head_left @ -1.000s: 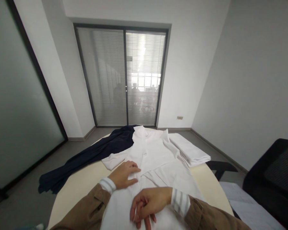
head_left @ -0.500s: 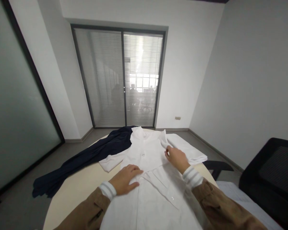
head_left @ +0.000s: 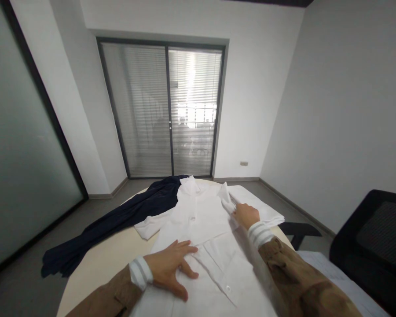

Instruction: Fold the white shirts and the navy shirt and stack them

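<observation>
A white shirt (head_left: 204, 215) lies spread over the round table, its collar at the far end and one sleeve out to the left. My left hand (head_left: 171, 268) rests on its lower part with fingers spread. Farther up on the right, my right hand (head_left: 246, 215) has its fingers closed on the shirt's side, near the raised sleeve edge. Between the hands, loose folds and a button show on the cloth.
Dark navy clothing (head_left: 128, 218) lies along the table's left side and hangs over the edge. Folded white cloth (head_left: 255, 204) lies at the back right. A black chair (head_left: 376, 237) stands on the right, with pale fabric beside it. The tabletop (head_left: 102, 259) shows at left.
My left hand has moved slightly nearer to me and spread its fingers. My right hand has turned and closed on the shirt's side. The shirt's lower folds have shifted toward me.
</observation>
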A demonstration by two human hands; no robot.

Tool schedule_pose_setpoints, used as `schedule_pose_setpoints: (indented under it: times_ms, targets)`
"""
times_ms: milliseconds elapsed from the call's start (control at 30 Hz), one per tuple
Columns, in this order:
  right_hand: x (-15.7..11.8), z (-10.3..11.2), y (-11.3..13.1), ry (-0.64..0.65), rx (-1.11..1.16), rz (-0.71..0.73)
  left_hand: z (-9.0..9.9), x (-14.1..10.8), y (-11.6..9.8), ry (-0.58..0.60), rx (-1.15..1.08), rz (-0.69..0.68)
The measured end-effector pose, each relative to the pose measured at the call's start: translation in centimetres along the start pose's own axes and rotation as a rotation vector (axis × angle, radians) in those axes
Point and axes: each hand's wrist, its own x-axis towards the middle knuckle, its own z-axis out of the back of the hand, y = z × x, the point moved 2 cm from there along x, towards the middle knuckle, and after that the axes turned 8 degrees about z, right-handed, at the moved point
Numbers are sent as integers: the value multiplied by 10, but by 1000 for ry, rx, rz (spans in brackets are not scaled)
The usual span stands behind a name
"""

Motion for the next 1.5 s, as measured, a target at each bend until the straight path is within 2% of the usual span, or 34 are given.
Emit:
schedule_pose_setpoints:
  times_ms: [67,133,233,400,567,700,933,1033,1167,1267,1500]
  targets:
    - [1,-1,0,41,-8,13,6,1,-3,-64,6,6]
    - [0,-3,2,83,-18,39,10,6,-10,-181,50,-12]
    - [0,-7,5,140,-10,65,5,17,-16,-275,101,-61]
    - [7,-8,12,116,23,59,-1,31,-14,-197,127,-100]
    - [32,-7,18,32,81,3,1,35,-24,-238,136,-142]
    - [52,-6,19,-11,93,-28,-9,35,-32,-119,131,-200]
    - [72,15,14,-131,72,-29,-10,32,-35,-124,105,-197]
    - [76,18,11,-94,85,-46,-8,33,-38,-126,114,-182]
    - [74,10,11,-9,130,-43,-9,37,-38,-149,118,-163]
    - [73,4,13,11,188,-35,-11,45,-34,-188,128,-99]
    - [78,0,37,75,539,67,-11,55,-30,-220,108,-60]
